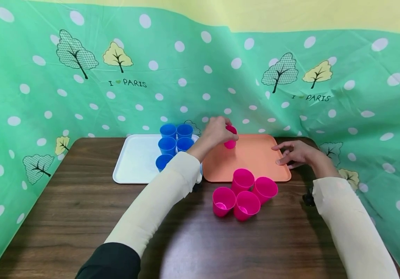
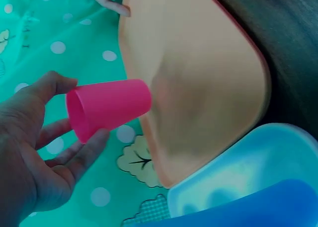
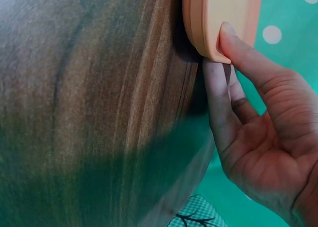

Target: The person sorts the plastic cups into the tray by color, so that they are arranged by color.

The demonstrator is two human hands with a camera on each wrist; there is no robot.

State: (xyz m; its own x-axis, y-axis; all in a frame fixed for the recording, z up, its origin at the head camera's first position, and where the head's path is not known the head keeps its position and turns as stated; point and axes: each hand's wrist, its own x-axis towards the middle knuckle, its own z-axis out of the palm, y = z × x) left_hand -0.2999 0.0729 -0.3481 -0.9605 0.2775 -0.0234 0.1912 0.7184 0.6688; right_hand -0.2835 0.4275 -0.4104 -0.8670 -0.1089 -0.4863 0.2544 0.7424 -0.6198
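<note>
My left hand (image 1: pixel 216 132) holds a pink plastic cup (image 1: pixel 231 143) above the back left part of the orange tray (image 1: pixel 255 157). In the left wrist view, thumb and fingers grip the cup (image 2: pixel 109 105) around its rim end, its base pointing toward the tray. At the tray's right edge, my right hand (image 1: pixel 297 152) pinches the rim. From the right wrist, the thumb (image 3: pixel 243 53) shows on top of the rim and fingers lie beneath it. Several more pink cups (image 1: pixel 243 180) stand upright in a cluster on the table, just in front of the orange tray.
A white tray (image 1: pixel 133 162) sits directly left of the orange one. Several blue cups (image 1: pixel 167 145) stand on its right side, partly hidden by my left forearm. The dark wooden table (image 1: pixel 63 217) extends toward me. Behind it hangs a green dotted cloth (image 1: pixel 200 73).
</note>
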